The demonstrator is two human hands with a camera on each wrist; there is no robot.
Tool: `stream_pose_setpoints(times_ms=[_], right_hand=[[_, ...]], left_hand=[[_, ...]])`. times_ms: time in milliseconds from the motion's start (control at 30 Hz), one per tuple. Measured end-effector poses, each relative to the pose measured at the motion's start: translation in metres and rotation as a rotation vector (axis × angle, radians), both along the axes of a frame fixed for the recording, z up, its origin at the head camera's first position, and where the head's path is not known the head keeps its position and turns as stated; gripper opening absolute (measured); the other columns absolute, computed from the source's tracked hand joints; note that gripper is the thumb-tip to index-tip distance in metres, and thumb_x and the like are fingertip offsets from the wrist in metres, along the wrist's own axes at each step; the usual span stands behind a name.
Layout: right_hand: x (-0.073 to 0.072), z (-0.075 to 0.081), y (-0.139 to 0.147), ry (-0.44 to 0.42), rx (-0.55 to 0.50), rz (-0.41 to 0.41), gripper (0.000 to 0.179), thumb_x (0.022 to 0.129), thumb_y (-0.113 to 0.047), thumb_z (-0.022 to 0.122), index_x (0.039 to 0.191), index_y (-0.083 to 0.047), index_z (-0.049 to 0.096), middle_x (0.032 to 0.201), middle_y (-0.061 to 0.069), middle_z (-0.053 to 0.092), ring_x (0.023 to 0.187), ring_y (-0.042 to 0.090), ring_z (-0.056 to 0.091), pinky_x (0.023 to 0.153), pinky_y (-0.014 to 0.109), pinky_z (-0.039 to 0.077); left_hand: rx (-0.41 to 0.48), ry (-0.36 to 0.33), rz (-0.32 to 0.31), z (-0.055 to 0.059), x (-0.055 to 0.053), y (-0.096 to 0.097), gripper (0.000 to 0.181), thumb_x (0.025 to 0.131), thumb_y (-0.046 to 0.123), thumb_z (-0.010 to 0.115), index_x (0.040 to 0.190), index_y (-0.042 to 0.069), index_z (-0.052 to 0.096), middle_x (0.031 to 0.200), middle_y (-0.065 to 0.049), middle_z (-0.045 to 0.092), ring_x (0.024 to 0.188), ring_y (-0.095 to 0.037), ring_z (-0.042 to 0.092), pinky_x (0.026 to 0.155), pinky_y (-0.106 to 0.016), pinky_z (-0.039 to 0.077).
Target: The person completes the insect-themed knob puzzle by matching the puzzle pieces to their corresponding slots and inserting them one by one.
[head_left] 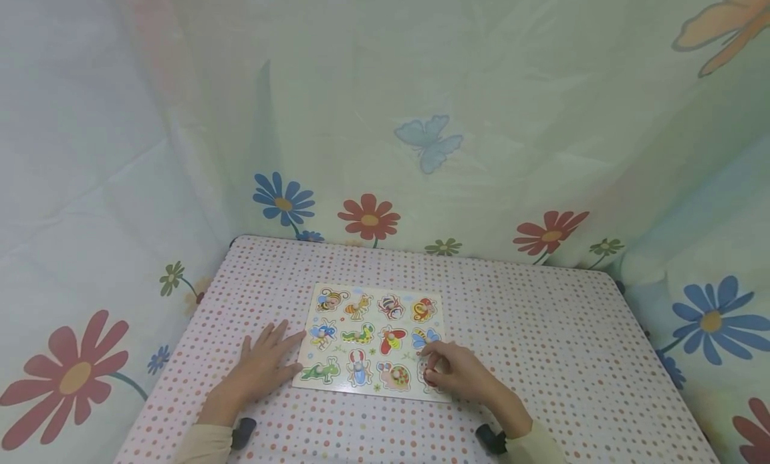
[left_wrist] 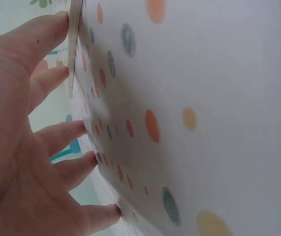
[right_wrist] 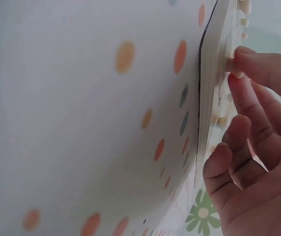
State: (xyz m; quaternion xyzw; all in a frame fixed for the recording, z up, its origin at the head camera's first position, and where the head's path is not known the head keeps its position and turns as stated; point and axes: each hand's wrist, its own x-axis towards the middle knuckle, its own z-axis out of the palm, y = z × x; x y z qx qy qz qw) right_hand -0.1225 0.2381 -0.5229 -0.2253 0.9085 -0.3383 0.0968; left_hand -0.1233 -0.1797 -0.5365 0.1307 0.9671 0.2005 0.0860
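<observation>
A wooden peg puzzle board (head_left: 367,390) with several insect pieces lies on the dotted tabletop. Pinched between my right thumb and forefinger is a small wooden knob (right_wrist: 230,64) on the puzzle piece in the board's lower right corner. My right hand (head_left: 460,374) covers most of that piece, leaving a bit of red (head_left: 430,378) in sight. On the left, my left hand (head_left: 261,364) is spread flat-fingered, its thumb and forefinger touching the board's edge (left_wrist: 74,37). The other fingertips of that hand rest on the tablecloth.
Bee (head_left: 329,300), caterpillar (head_left: 358,334), red fly (head_left: 394,341) and snail (head_left: 394,376) pieces sit in the board, each with a knob. The dotted tablecloth (head_left: 541,330) spreads around it. A curtain with printed flowers (head_left: 369,218) hangs behind and on both sides.
</observation>
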Motion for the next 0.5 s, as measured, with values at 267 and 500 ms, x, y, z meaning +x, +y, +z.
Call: stream_pose_setpoints(times_ms=[267,500], right_hand=[[0.0018,-0.0005,-0.0036,-0.024,0.023,-0.001,0.033,0.088,-0.015,0.077,0.119,-0.012,0.066,0.089,-0.016,0.064,0.073,0.005,0.05,0.066,0.025,0.044],[0.0024,0.0017,-0.0028,-0.014,0.019,0.003,0.032,0.088,-0.013,0.077,0.118,-0.011,0.066,0.09,-0.014,0.064,0.07,0.004,0.049,0.062,0.023,0.045]], left_hand=[[-0.007,-0.022,0.005,0.0012,0.0002,-0.001,0.063,0.095,0.04,0.067,0.152,0.024,0.045,0.163,-0.018,0.023,0.148,-0.046,0.013,0.109,-0.076,0.001],[-0.009,-0.017,0.008,0.0029,0.0014,0.0003,0.063,0.095,0.039,0.067,0.152,0.024,0.045,0.163,-0.018,0.023,0.148,-0.045,0.013,0.11,-0.076,0.001]])
